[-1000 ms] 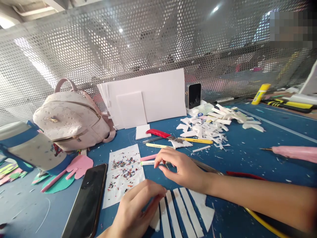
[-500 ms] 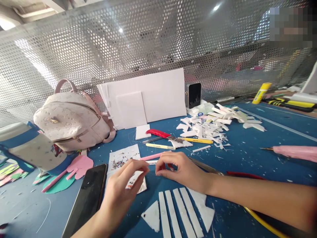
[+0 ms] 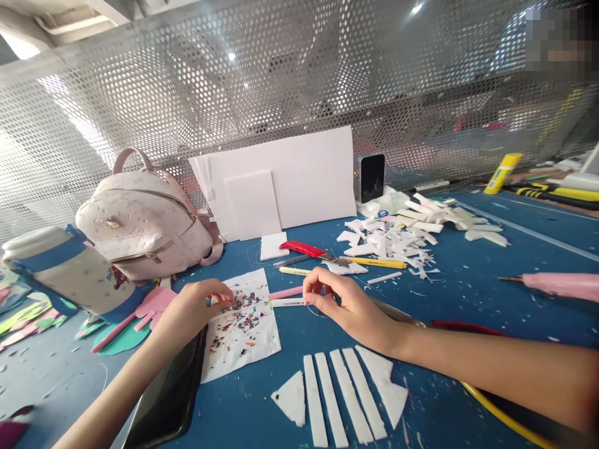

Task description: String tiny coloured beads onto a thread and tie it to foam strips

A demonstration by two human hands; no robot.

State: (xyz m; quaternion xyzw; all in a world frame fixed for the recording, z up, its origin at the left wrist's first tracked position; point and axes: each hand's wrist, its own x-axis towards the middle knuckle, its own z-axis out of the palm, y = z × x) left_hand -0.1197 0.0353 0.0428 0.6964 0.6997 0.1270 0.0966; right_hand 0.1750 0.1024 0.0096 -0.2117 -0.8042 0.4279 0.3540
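My left hand (image 3: 199,305) hovers at the left edge of a white sheet of paper (image 3: 269,346), its fingertips pinched above small multicoloured bits (image 3: 248,321) scattered there. Whatever those fingertips may hold is too small to tell. To the right, my right hand (image 3: 344,305) is raised with thumb and fingers pinched together. Close by its fingertips are a white pen (image 3: 286,303) and a pink pen (image 3: 285,292); I cannot make out what the pinch contains. Nearer to me lie several white foam strips (image 3: 345,399), between a pointed foam piece (image 3: 291,399) and an arrow-like one (image 3: 386,386).
A black phone (image 3: 171,399) lies beneath my left forearm. Behind are a red-handled cutter (image 3: 302,250), a yellow pen (image 3: 379,262) and a heap of foam scraps (image 3: 393,234). A tumbler (image 3: 70,268) and backpack (image 3: 140,218) stand left; a pink-handled pointed tool (image 3: 556,287) lies right.
My left hand has moved left and away from my right hand, over to the paper, uncovering more of the coloured bits. My right hand has shifted slightly upward. The view has shifted a little.
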